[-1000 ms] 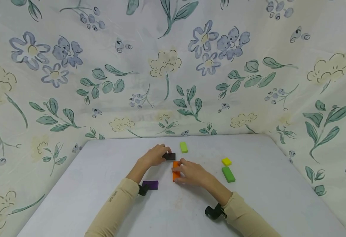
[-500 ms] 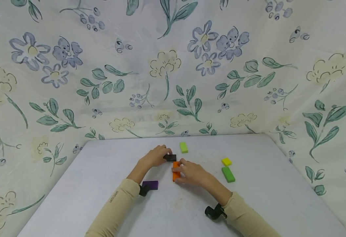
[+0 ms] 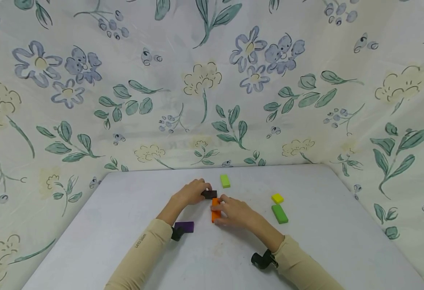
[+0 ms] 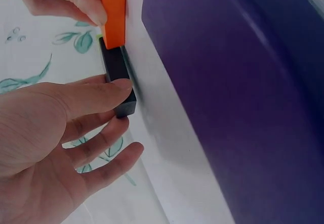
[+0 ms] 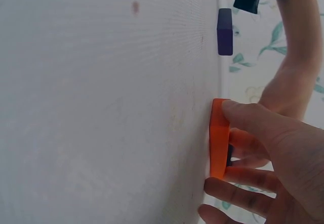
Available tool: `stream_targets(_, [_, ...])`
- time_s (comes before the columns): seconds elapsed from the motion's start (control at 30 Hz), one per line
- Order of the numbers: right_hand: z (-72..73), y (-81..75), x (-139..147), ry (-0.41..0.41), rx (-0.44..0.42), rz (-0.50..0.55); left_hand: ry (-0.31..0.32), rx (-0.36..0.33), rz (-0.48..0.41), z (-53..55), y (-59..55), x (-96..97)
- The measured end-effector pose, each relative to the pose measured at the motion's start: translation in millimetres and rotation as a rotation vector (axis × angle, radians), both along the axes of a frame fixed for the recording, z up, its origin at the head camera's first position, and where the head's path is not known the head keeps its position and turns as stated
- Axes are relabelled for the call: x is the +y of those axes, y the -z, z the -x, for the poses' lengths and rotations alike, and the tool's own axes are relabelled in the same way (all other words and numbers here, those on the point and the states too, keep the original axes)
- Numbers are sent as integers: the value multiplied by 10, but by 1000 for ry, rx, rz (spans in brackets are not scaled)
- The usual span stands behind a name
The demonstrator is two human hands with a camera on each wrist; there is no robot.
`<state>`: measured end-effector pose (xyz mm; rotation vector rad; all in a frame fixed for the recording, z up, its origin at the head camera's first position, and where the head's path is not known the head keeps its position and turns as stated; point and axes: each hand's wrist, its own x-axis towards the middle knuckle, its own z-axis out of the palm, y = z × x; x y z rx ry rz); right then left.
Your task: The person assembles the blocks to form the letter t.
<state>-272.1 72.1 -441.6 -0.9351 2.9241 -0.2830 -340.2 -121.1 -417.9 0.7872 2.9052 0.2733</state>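
Observation:
My left hand (image 3: 191, 192) pinches a black rectangular block (image 3: 210, 194) between thumb and fingers, near the middle of the white table. In the left wrist view the thumb lies across the black block (image 4: 116, 64), whose far end meets or nearly meets the end of the orange block (image 4: 114, 14). My right hand (image 3: 235, 212) holds that orange block (image 3: 215, 213), thumb at its near end and fingers at its side. In the right wrist view the orange block (image 5: 219, 138) hides most of the black one. Whether the two blocks touch I cannot tell.
A purple block (image 3: 186, 226) lies beside the left wrist. Behind the hands is a lime block (image 3: 225, 181). Towards the right are a small yellow block (image 3: 277, 197) and a green block (image 3: 279, 214). A flowered cloth (image 3: 175, 100) hangs behind the table (image 3: 125, 201).
My left hand has brought the black block slightly towards me and to the right, nearer the far end of the orange block. The right hand and orange block have hardly moved.

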Motion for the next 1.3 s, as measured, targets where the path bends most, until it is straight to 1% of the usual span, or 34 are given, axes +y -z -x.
stream_targets(0.37, [4, 10, 1, 13, -13, 11, -9, -22, 4, -7, 15, 6])
stream_targets(0.67, [9, 2, -2, 14, -23, 18, -10, -20, -4, -11, 20, -3])
stream_targets(1.3, [6, 20, 1, 12, -11, 17, -8, -19, -9, -6, 40, -20])
